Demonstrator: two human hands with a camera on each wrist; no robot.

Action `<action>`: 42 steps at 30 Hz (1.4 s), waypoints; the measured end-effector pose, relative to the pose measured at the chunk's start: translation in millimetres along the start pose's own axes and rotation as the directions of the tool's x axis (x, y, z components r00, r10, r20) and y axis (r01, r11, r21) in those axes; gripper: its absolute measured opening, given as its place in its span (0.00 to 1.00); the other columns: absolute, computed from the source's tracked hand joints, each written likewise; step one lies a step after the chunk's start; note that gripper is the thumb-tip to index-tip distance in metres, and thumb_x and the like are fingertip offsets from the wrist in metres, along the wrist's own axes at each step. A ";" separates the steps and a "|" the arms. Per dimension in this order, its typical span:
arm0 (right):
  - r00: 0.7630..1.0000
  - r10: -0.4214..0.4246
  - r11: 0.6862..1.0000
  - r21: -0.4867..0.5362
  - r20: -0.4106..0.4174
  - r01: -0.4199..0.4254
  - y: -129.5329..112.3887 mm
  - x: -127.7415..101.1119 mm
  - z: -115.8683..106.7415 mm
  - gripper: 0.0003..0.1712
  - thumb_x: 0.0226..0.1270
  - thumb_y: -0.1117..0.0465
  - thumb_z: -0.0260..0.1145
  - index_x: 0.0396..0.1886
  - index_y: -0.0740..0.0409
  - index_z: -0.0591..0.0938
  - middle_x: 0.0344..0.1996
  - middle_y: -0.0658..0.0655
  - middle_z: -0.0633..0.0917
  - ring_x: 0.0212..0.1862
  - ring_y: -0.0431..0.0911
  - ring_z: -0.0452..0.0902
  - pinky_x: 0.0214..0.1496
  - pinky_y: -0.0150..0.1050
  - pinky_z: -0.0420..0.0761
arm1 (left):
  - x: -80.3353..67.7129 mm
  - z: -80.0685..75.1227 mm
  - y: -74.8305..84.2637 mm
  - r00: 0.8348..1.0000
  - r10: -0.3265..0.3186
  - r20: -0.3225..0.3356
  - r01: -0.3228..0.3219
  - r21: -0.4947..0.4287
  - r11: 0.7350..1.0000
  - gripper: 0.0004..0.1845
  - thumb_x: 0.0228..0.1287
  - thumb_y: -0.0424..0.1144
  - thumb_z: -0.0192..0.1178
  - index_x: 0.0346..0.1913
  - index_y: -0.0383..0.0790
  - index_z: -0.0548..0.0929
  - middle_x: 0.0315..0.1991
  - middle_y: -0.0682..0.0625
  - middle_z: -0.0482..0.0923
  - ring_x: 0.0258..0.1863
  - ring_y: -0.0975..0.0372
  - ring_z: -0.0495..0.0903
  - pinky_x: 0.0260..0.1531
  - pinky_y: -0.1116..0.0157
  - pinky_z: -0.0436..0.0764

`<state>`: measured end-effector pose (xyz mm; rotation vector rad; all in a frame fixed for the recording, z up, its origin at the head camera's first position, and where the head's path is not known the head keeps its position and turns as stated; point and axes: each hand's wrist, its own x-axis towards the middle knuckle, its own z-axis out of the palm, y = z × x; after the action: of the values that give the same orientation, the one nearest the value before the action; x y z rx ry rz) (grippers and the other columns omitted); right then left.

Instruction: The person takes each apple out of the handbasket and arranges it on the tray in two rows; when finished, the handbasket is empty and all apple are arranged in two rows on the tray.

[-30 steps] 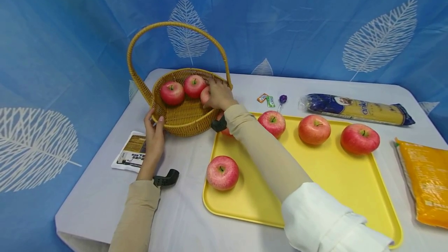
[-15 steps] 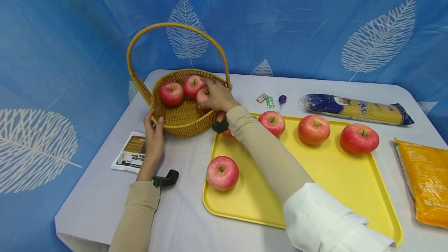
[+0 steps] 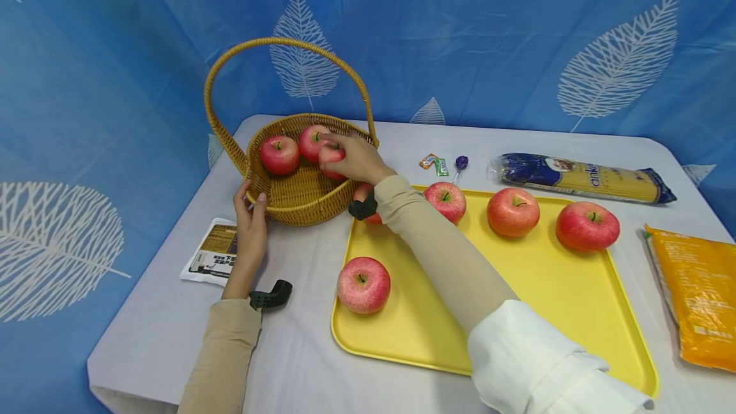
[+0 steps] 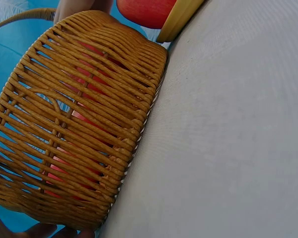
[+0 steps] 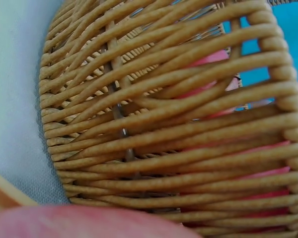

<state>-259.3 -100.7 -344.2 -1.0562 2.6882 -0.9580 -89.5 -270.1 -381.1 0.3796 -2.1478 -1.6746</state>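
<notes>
In the head view a wicker basket [image 3: 307,209] with a tall handle stands at the left of the table. Two red apples [image 3: 280,154] lie together inside, toward its back left. My right hand [image 3: 359,157] reaches over the right rim, thumb and fingers around another apple [image 3: 331,156] in the basket. Against the basket's front left side, my left hand [image 3: 251,235] rests with its fingers fairly straight. The left wrist view shows fingertips [image 4: 64,232] along the woven wall. Red apples show through the weave in both wrist views.
A yellow tray [image 3: 535,299] holds several apples, one [image 3: 363,285] at its near left corner. Behind it lie candies [image 3: 441,167], a lollipop [image 3: 461,163] and a pasta pack [image 3: 586,177]. An orange bag [image 3: 698,296] sits right, a white-edged packet [image 3: 213,254] left.
My right hand has shifted the apple a little leftward inside the basket, closer to the two others. My left hand stays at the basket's side.
</notes>
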 end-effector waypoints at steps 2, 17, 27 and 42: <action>1.000 -0.009 1.000 0.017 -0.010 0.009 0.1 -0.4 0.0 0.33 0.55 0.45 0.65 0.62 0.43 0.69 0.56 0.50 0.75 0.59 0.48 0.65 0.58 0.45 0.69 | -0.2 0.2 -0.1 1.000 -0.001 0.000 0.001 -0.002 1.000 0.27 0.71 0.42 0.38 0.69 0.42 0.46 0.68 0.41 0.47 0.66 0.55 0.56 0.62 0.55 0.59; 0.999 -0.018 0.973 0.229 -0.043 0.027 -1.3 -7.0 -7.0 0.30 0.53 0.49 0.68 0.57 0.46 0.75 0.57 0.51 0.74 0.59 0.44 0.63 0.54 0.36 0.72 | 2.1 -0.1 -4.2 1.000 -0.016 0.000 0.016 -0.009 1.000 0.27 0.71 0.43 0.38 0.69 0.44 0.46 0.68 0.41 0.48 0.65 0.55 0.56 0.62 0.55 0.59; 0.998 -0.034 0.962 0.268 -0.058 0.048 -5.0 -17.0 -8.8 0.29 0.50 0.49 0.69 0.55 0.44 0.77 0.56 0.51 0.72 0.58 0.43 0.63 0.56 0.40 0.71 | 11.9 -1.8 -27.1 1.000 0.011 -0.020 -0.011 -0.011 1.000 0.27 0.70 0.48 0.40 0.69 0.51 0.48 0.68 0.44 0.50 0.64 0.57 0.59 0.61 0.55 0.61; 0.990 -0.103 0.950 0.284 -0.096 0.127 -22.1 -43.5 -20.6 0.29 0.46 0.45 0.72 0.52 0.39 0.78 0.53 0.51 0.70 0.56 0.41 0.63 0.52 0.37 0.72 | 12.0 -5.7 -28.2 1.000 0.008 -0.024 -0.007 0.035 0.999 0.28 0.70 0.50 0.40 0.69 0.50 0.48 0.69 0.45 0.47 0.67 0.55 0.54 0.63 0.55 0.58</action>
<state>-219.9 -74.5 -320.4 -1.1409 2.4620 -1.3931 -98.3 -287.4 -405.6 0.3988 -2.1605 -1.6223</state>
